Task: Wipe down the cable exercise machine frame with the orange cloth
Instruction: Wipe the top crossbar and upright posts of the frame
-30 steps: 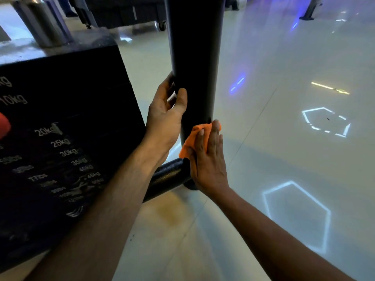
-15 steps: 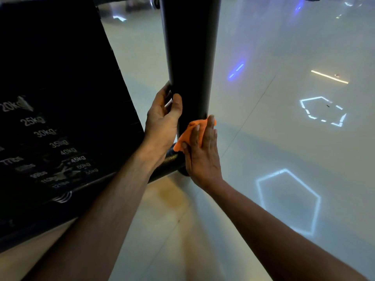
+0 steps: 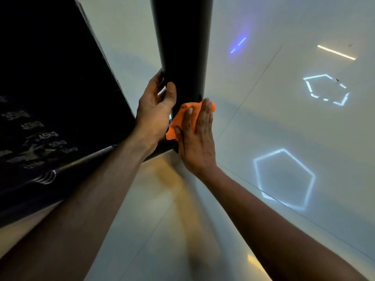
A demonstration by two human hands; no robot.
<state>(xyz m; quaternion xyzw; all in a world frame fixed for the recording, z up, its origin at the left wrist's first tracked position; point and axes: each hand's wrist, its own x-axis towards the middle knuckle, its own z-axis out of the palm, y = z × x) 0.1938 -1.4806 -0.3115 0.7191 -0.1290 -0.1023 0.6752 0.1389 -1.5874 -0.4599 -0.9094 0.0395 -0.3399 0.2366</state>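
Both hands have slid down the upright since the earlier frames — my right hand (image 3: 195, 136) now sits just above the joint where the post meets the low crossbar, and the view has tipped further down so less of the weight stack shows.

Right hand is flat, fingers straight and together, pressing the orange cloth (image 3: 182, 120) against the lower front of the black frame post (image 3: 182, 47). Flat palm spreads pressure over the curved tube, which I judge is why it isn't bunched in a fist. Left hand (image 3: 155, 110) grips the post on its left side, thumb on the front and fingers curled round behind — reads as a brace to steady me while bent low, not a wiping hand.

Cloth: bright orange, soft, crumpled and folded into a wad, peeking out above the fingertips and left of the thumb; most of it is hidden under the hand. It touches the post just above the base crossbar (image 3: 91, 161).

Post is matte black, round, no visible smears in this light. Weight stack (image 3: 50, 98) sits to the left, kg labels blurred. Glossy pale floor (image 3: 263, 128) carries hexagon light reflections.

I judge this stroke is near the bottom of the upright; the crossbar looks not yet wiped.
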